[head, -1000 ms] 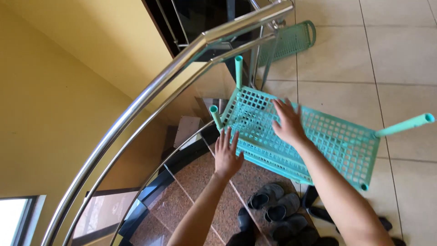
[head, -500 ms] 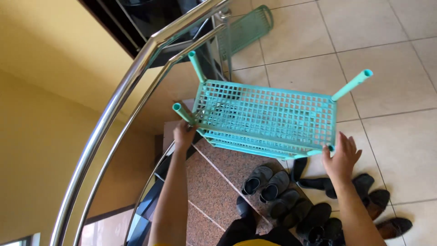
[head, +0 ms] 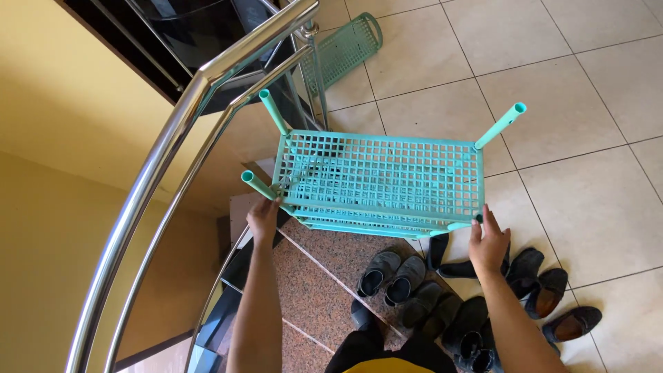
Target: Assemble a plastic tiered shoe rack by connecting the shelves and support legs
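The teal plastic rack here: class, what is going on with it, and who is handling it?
A person holds the teal lattice rack by its near corners, the left hand on the left corner and the right hand on the right. Its tube legs stick out away from the person. Below it, dark shoes lie scattered by the tiled floor. A steel stair railing runs along the left, and a separate teal shelf panel rests beyond it.

Matt plastic rack [head: 378,181], glossy steel railing [head: 173,138]
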